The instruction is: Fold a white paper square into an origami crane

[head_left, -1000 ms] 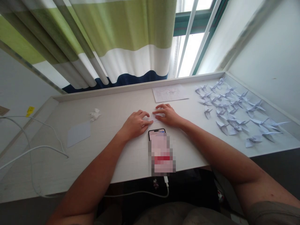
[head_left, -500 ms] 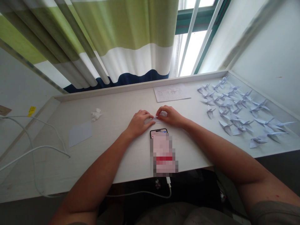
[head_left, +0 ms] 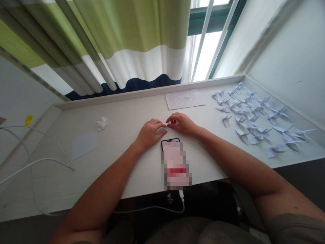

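Note:
Between my two hands a small piece of folded white paper (head_left: 167, 128) lies on the white desk (head_left: 122, 135), mostly covered by fingers. My left hand (head_left: 151, 133) grips its left side with thumb and fingers. From the right, my right hand (head_left: 183, 124) pinches the paper's upper part, fingers curled. How the paper is folded in detail is too small to tell. Just below the hands lies a phone (head_left: 175, 162) with its screen lit and partly blurred out.
Several white paper cranes (head_left: 254, 117) cover the desk's right side. A printed sheet (head_left: 185, 99) lies at the back. To the left are a crumpled tissue (head_left: 102, 124), a blank paper sheet (head_left: 84, 145) and white cables (head_left: 50, 161). A charging cable (head_left: 181, 196) runs from the phone.
The right hand's fingers have shifted slightly left over the paper. My left hand keeps its hold. The whole view has moved a little.

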{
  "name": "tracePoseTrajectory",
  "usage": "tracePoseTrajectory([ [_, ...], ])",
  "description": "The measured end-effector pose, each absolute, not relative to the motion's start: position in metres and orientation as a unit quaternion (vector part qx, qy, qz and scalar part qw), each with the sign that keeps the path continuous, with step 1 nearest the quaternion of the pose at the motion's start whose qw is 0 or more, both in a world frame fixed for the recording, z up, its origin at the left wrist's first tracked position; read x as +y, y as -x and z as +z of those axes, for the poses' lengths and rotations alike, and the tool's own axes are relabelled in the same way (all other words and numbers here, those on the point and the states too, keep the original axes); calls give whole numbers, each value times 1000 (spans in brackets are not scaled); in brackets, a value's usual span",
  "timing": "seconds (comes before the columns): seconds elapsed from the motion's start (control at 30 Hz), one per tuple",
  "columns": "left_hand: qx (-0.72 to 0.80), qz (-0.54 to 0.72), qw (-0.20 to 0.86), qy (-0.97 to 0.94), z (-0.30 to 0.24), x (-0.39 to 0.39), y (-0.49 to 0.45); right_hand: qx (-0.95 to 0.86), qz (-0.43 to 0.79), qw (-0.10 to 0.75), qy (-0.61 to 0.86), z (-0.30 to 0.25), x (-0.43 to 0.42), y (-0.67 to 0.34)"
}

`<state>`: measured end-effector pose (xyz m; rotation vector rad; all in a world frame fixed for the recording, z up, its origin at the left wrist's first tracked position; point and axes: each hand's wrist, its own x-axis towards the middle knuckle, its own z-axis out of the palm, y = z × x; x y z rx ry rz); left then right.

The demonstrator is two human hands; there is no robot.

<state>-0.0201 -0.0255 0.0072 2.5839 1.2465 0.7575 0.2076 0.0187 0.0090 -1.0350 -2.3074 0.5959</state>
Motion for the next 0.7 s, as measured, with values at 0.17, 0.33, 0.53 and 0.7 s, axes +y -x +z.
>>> tracePoseTrajectory([
  [0.17, 387, 240, 53, -889, 5, -25, 21, -845, 241, 286, 383, 13, 16, -213],
  [0.33, 375, 222, 42, -899, 4, -25, 22, -816, 286, 288, 413, 15, 15, -214],
  [0.53, 370, 215, 46, -902, 5, -26, 22, -778, 330, 317, 430, 7, 20, -208],
  [0.7, 365, 225, 49, -902, 6, -25, 21, -756, 339, 333, 449, 0, 24, -202],
])
